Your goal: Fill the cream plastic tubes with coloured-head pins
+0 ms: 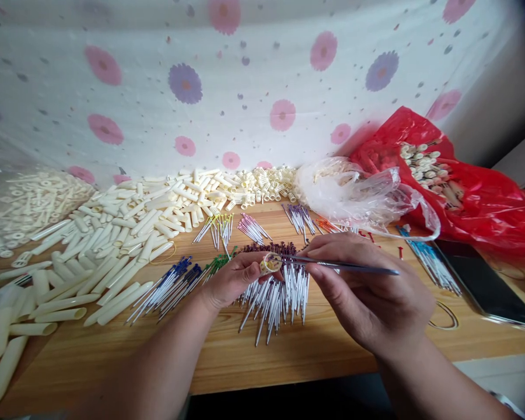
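Observation:
Near the middle of the view, my left hand (236, 277) holds a short cream plastic piece (270, 263) with its round, slotted end turned up. My right hand (367, 291) pinches dark metal tweezers (354, 267), whose tips reach to the cream piece. Whether the tips grip anything is too small to tell. Below and behind both hands lies a fan of white refills with dark purple ends (273, 300). Blue-ended refills (170, 286) lie left of my left hand, and green-ended ones (214, 265) are partly hidden behind it.
Cream tubes (109, 262) cover the table's left and back. Yellow, pink, violet and orange refills lie behind the hands. A clear bag (354, 192), a red bag (499, 204), light-blue refills (433, 262) and a black phone (485, 286) are at the right.

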`<action>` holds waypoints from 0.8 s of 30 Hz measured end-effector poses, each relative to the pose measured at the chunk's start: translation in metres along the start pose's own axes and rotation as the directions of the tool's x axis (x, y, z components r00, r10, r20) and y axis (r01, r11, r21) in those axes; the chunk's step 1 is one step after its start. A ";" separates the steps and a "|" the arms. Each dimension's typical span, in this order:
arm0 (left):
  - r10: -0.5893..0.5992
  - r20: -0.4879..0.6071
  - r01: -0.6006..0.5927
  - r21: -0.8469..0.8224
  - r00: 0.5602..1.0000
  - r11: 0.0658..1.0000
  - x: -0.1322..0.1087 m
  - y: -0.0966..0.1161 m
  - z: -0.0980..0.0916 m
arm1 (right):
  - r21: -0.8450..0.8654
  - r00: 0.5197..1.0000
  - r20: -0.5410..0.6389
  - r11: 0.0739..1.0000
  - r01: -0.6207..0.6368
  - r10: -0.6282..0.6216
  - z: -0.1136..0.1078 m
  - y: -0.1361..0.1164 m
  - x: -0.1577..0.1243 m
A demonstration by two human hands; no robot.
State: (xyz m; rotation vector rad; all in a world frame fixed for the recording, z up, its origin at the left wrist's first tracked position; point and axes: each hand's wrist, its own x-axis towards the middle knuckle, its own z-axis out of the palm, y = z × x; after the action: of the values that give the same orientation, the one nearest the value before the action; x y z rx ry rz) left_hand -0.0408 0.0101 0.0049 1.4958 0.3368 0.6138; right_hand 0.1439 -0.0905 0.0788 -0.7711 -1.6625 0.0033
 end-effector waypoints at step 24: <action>0.061 -0.117 -0.046 0.124 0.991 0.991 0.003 0.004 0.001 | -0.094 0.997 -0.043 0.993 -0.069 0.065 0.003 -0.006 0.000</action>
State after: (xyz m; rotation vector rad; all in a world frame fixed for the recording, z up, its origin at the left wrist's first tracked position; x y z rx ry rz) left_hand -0.0387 0.0106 0.0089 1.5912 0.4348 0.7400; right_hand 0.1384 -0.0940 0.0800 -0.8938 -1.6076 -0.0437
